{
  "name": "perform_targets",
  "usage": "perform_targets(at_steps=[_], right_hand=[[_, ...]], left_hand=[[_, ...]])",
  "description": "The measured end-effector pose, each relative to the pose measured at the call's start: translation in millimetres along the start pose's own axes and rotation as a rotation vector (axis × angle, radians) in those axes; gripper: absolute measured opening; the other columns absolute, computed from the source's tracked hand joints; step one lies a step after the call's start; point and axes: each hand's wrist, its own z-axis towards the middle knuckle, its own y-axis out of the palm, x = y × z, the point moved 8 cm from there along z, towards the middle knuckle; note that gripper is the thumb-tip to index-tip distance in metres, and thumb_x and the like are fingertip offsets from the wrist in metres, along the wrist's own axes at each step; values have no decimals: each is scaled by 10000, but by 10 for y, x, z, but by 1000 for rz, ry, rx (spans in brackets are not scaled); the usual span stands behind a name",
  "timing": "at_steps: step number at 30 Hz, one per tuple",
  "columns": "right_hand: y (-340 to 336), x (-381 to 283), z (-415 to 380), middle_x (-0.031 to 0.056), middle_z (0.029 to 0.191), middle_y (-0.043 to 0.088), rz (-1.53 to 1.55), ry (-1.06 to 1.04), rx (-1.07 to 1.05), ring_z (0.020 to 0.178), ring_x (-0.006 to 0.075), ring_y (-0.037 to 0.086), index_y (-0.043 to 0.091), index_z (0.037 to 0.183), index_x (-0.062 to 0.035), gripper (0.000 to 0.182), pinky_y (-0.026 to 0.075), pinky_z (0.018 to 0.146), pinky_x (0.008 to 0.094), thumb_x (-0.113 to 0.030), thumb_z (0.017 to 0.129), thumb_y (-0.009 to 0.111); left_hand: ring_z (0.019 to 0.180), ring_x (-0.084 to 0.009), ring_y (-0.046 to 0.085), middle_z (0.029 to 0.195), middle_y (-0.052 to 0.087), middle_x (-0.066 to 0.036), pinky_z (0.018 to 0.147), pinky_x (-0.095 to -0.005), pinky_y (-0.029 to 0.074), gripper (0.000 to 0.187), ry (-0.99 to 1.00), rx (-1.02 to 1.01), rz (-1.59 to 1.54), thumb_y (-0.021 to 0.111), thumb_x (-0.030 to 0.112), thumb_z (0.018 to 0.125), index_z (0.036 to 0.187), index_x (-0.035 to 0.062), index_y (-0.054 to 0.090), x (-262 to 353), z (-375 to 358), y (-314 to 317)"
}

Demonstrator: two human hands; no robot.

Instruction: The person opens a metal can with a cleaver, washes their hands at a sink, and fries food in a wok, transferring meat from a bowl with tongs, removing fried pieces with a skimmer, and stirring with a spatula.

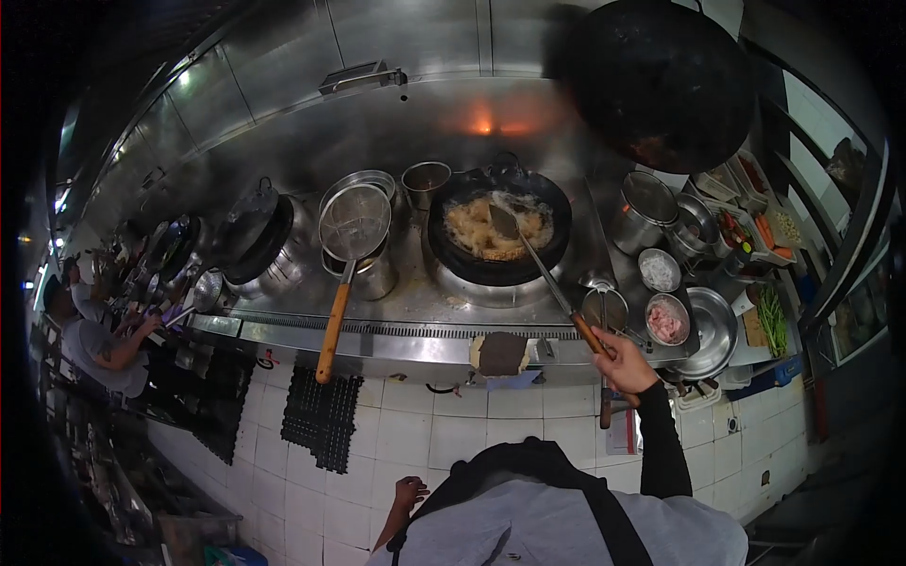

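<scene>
head view check: no text, labels, brands, numbers or signs were readable

Long spatula in R hand: brown wood handle, smooth; shaft dull grey metal. Matt black cloth sleeve just below hand. Beyond it, to L: round black metal wok, mostly matt. R of hand: round silver metal basin, smooth, glossy. Farther L: wire-mesh strainer w/ smooth orange-brown wood handle.
</scene>
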Motion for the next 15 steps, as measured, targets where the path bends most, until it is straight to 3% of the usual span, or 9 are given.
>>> perform_targets(at_steps=[2, 4, 5, 7, 8, 10, 11, 14, 15], right_hand=[[-38, 51, -12, -16, 606, 463, 50, 10, -47, 404, 51, 393, 300, 1403, -46, 599, 332, 370, 218, -27, 853, 535], [-35, 103, 43, -15, 628, 455, 25, 6, -79, 405, 53, 383, 325, 1384, -18, 568, 326, 358, 224, -36, 857, 538], [-16, 144, 83, -15, 628, 455, 27, 11, -76, 405, 53, 383, 325, 1384, -18, 568, 326, 358, 224, -36, 857, 538], [10, 260, 271, 55, 673, 558, -70, 21, -23, 440, 160, 504, 322, 1383, -19, 592, 421, 423, 293, -74, 847, 566], [60, 429, 381, 55, 673, 558, -69, 18, -23, 440, 160, 504, 322, 1383, -19, 592, 421, 423, 293, -74, 847, 566], [108, 572, 460, 83, 756, 600, -448, -380, 233, 570, 154, 557, 294, 1402, -43, 653, 472, 548, 307, -95, 824, 593], [197, 661, 473, 191, 884, 644, -420, -369, 304, 736, 268, 631, 326, 1385, -40, 634, 487, 691, 364, -112, 817, 598], [451, 1161, 656, 258, 974, 617, -476, -199, 327, 811, 341, 636, 343, 1376, -39, 605, 481, 720, 386, -96, 823, 579], [467, 1276, 704, 266, 1010, 607, -433, -257, 348, 857, 373, 626, 330, 1381, -41, 617, 477, 731, 404, -94, 820, 582]], left_hand=[[711, -238, 660, 816, 650, -124, 543, -319, 496, 166, 29, 4, -45, 549, 139, 826, 955, 45, 596, -172, 66, -38], [718, -220, 660, 788, 664, -114, 582, -318, 511, 174, 100, -13, 2, 583, 176, 810, 878, 31, 650, -1003, 604, -49], [722, -211, 660, 775, 671, -110, 602, -317, 519, 192, 154, -19, 94, 600, 195, 802, 839, 23, 678, -1186, 679, -56], [726, -193, 655, 786, 680, -98, 626, -311, 520, 212, 189, 6, 319, 615, 215, 792, 832, 20, 690, -1264, 584, -40], [731, -174, 651, 798, 688, -86, 650, -305, 520, 233, 224, 37, 544, 631, 234, 782, 825, 17, 702, -1232, 576, -49], [737, -165, 645, 840, 696, -94, 680, -301, 518, 260, 113, 60, 375, 643, 249, 772, 876, 17, 704, -1336, 567, -68], [735, -164, 645, 827, 695, -95, 675, -300, 517, 259, 139, 67, 294, 644, 249, 772, 868, 14, 702, -1321, 565, -68], [730, -163, 645, 805, 691, -90, 664, -302, 517, 238, 172, 51, 181, 640, 231, 778, 839, 8, 698, -1284, 596, 12], [727, -162, 646, 796, 688, -82, 659, -304, 518, 219, 182, 32, 155, 635, 213, 783, 818, 5, 696, -1246, 611, 24]])
